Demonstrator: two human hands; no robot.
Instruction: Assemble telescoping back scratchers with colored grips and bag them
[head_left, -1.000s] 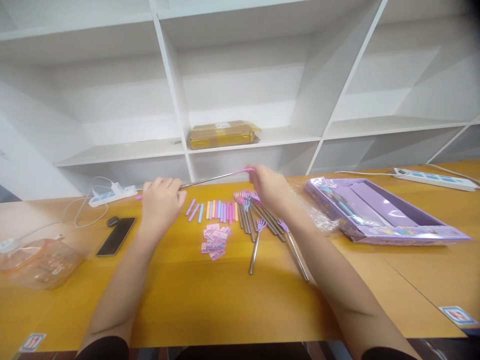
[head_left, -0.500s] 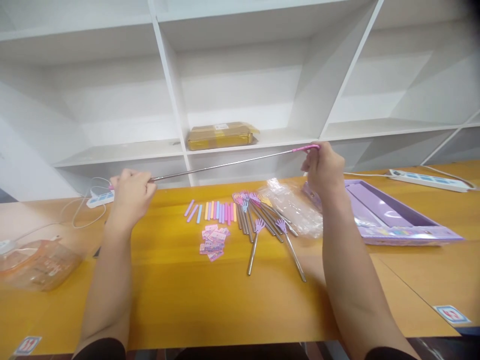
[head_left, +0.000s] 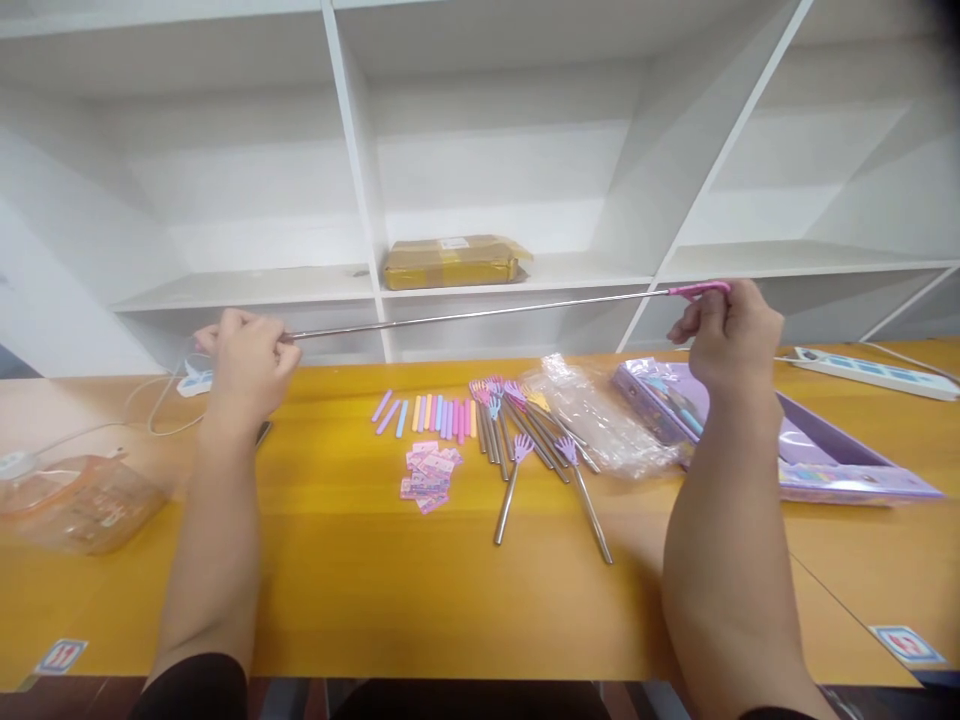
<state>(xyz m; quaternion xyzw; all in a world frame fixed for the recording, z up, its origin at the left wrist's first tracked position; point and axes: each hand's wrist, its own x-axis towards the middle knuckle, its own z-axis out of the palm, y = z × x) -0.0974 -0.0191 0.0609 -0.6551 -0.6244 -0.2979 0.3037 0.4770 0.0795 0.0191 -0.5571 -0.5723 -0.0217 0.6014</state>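
Observation:
A telescopic back scratcher (head_left: 480, 313) is stretched out long between my hands, above the table's back edge. My left hand (head_left: 251, 360) is closed round its handle end. The fingers of my right hand (head_left: 731, 335) pinch its pink hand-shaped head, which they partly cover. Below lie several more back scratchers (head_left: 540, 440), short, with silver rods and coloured hand-shaped heads; two of them (head_left: 589, 500) point towards me. To their left are a row of pastel tubes (head_left: 442, 415) and a loose heap of pink printed cards (head_left: 429, 475).
Clear plastic wrap (head_left: 607, 430) lies beside a purple tray-like box (head_left: 840, 455) on the right. Power strips (head_left: 877, 372) with cables sit at both back sides. A plastic bag (head_left: 86, 505) is at left. White shelving (head_left: 487, 130) behind holds a taped carton (head_left: 454, 262).
My right hand has moved to the right, away from my left hand, and the back scratcher's rod has become longer. The view has shifted slightly.

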